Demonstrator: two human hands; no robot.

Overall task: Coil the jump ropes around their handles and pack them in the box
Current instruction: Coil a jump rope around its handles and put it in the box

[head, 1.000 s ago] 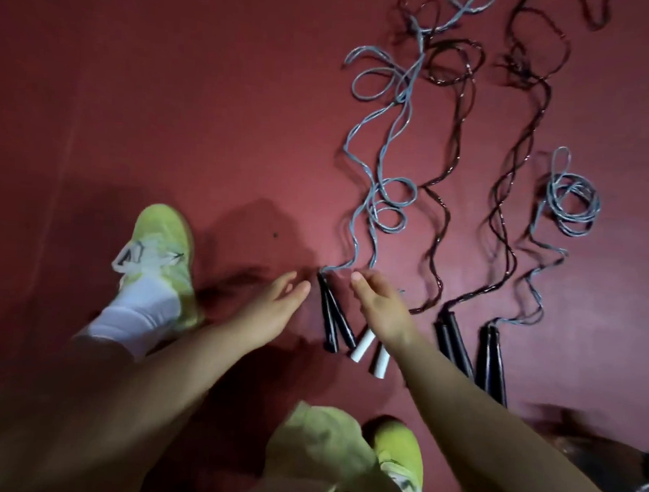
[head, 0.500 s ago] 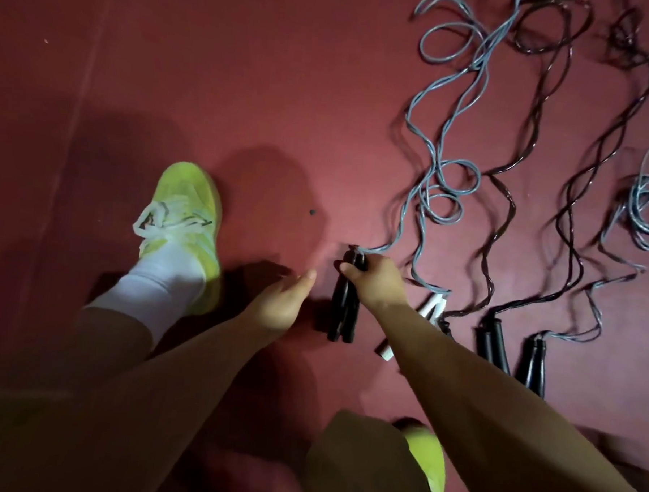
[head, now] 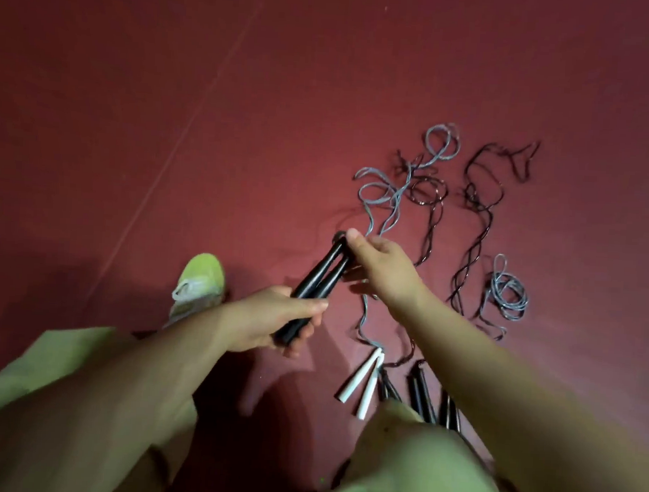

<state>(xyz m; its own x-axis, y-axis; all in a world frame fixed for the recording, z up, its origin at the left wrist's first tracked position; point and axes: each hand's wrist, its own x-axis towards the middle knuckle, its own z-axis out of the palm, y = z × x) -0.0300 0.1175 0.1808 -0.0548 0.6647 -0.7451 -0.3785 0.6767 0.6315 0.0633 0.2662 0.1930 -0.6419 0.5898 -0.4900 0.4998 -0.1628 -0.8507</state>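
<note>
A pair of black jump-rope handles (head: 323,272) is lifted off the red floor, held side by side. My left hand (head: 270,324) grips their lower ends. My right hand (head: 380,265) pinches their top ends, where the grey-blue rope (head: 384,196) leaves them and trails loose over the floor. Below lie a pair of white handles (head: 363,381) and two more pairs of black handles (head: 422,395). A dark rope (head: 476,223) and a small grey coiled rope (head: 508,293) lie to the right. No box is in view.
A yellow-green shoe (head: 200,286) stands on the red floor (head: 171,125) left of my hands. My knees in light green trousers (head: 409,464) fill the bottom of the view and cover part of the black handles.
My right hand picked the black handle pair up from the floor. My left hand came in and closed round their lower ends. The view tilted up and back.
</note>
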